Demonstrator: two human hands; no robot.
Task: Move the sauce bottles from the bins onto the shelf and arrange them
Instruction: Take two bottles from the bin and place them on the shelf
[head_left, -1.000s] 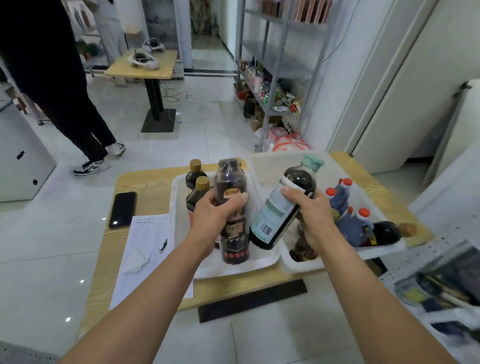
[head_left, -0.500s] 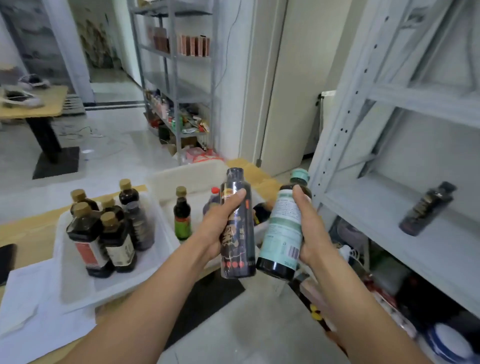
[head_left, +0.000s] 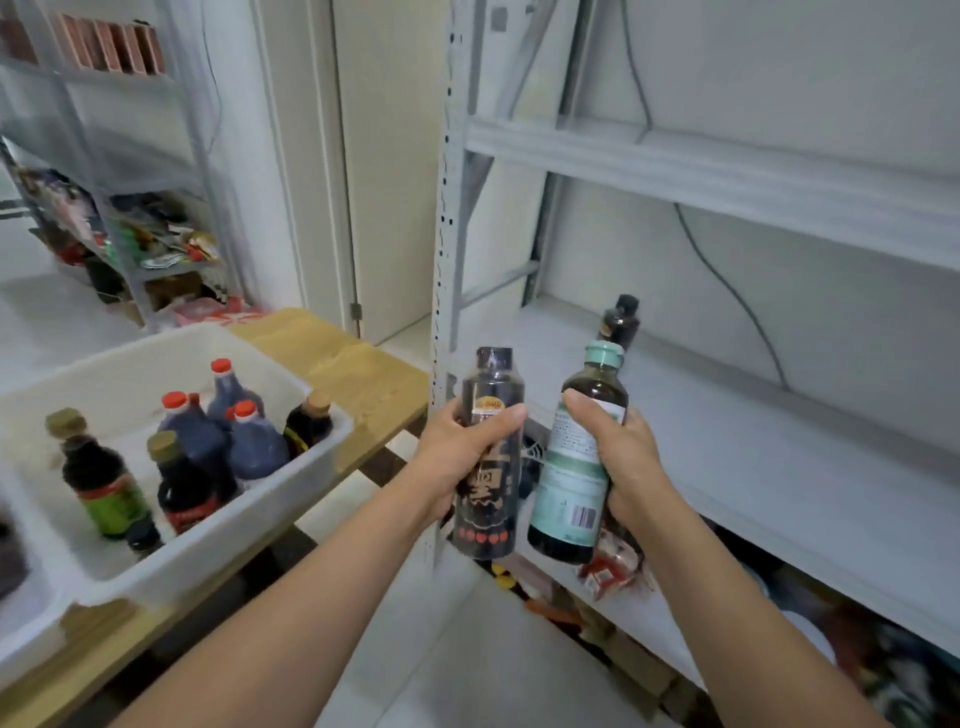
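Observation:
My left hand (head_left: 460, 457) grips a dark bottle with a black wrapper (head_left: 487, 499), held upright. My right hand (head_left: 618, 457) grips a dark bottle with a teal cap and pale green label (head_left: 574, 488), also upright. Both are held side by side just in front of the white metal shelf (head_left: 769, 467), level with its middle board. One dark bottle (head_left: 619, 322) stands on that board near the back left. At the left, a white bin (head_left: 291, 467) on the wooden table (head_left: 353, 374) holds several sauce bottles with red, gold and tan caps.
The shelf's perforated upright post (head_left: 441, 260) stands just behind my left hand. An upper shelf board (head_left: 727, 176) runs above. Packets and clutter (head_left: 613, 571) lie on the level below. A second bin's edge (head_left: 26, 613) shows at far left. Another stocked rack (head_left: 130, 208) stands behind.
My view has swung right from the table toward the shelf. Both hands have carried their bottles closer to the middle board, and the bins have slid to the left of the frame.

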